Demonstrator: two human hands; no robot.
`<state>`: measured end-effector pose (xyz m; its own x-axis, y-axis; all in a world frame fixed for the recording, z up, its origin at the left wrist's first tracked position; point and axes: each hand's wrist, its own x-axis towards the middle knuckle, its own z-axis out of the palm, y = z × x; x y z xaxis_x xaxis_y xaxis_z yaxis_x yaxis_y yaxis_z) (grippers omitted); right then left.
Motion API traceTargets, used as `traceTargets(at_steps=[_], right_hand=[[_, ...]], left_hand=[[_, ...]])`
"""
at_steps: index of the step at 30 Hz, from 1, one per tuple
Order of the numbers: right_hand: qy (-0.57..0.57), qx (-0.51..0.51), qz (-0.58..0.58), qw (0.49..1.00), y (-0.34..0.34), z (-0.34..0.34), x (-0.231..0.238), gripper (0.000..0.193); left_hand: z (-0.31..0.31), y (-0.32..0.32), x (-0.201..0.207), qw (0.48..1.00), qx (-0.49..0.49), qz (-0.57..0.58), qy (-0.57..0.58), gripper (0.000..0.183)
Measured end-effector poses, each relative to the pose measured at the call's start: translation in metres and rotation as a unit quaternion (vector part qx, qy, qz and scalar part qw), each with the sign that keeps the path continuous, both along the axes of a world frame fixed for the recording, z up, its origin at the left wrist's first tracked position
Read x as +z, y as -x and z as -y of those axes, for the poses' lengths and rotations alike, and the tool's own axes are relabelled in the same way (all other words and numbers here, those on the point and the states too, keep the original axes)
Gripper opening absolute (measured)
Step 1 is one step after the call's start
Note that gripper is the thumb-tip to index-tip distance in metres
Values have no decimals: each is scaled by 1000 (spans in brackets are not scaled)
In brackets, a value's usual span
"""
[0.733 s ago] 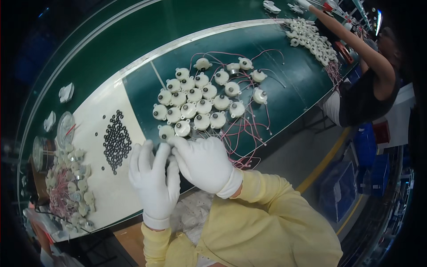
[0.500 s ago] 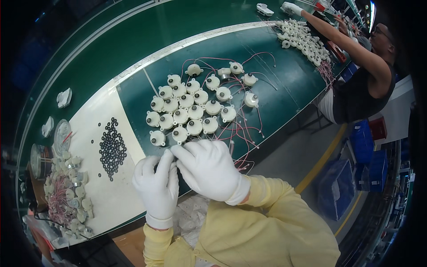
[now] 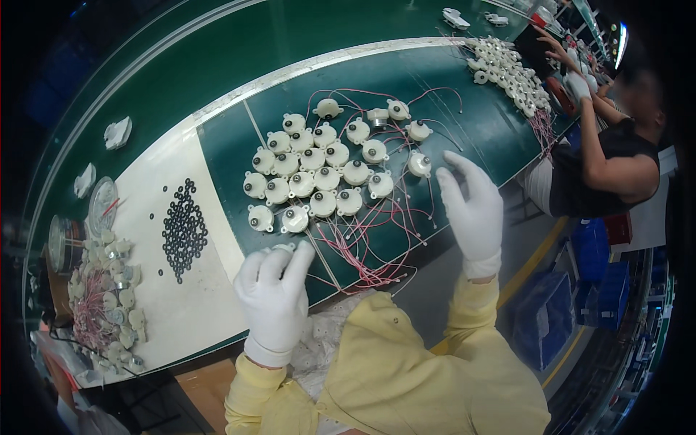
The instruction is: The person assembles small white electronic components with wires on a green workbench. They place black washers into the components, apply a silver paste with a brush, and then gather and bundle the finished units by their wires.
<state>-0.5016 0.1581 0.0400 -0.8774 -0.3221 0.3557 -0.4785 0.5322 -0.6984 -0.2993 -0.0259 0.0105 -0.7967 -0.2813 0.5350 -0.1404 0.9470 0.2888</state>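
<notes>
Green, smooth worktop [image 3: 457, 80], partly covered by a flat white sheet [image 3: 156, 312]. Listed upon it: one cluster of off-white, round, lugged plastic motor units [image 3: 312, 159] with thin pink and white wires [image 3: 366, 272]; most are seen topped by a dark round tip and may be judged done in that respect. Left over: many small black rings [image 3: 185, 239], loose on the sheet, and a tangled heap of similar off-white units [image 3: 109, 304] at far left (dark tips not made out there). White-gloved left hand [image 3: 275, 290]: curled, just short of the cluster's near edge; whether anything is gripped cannot be told. White-gloved right hand [image 3: 471, 210]: spread, nothing seen held, just beside a unit at the cluster's right edge.
</notes>
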Motion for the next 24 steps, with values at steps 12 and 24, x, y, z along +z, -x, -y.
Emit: traceTargets(at_steps=[12,24], right_hand=[[-73,195,104,972,24,20,0,32],[-264,178,-19,948,118,29,23,37]], left_hand=[[7,2,13,996,-17,30,-80,41],[56,65,98,984,-176,-7,-20,40]])
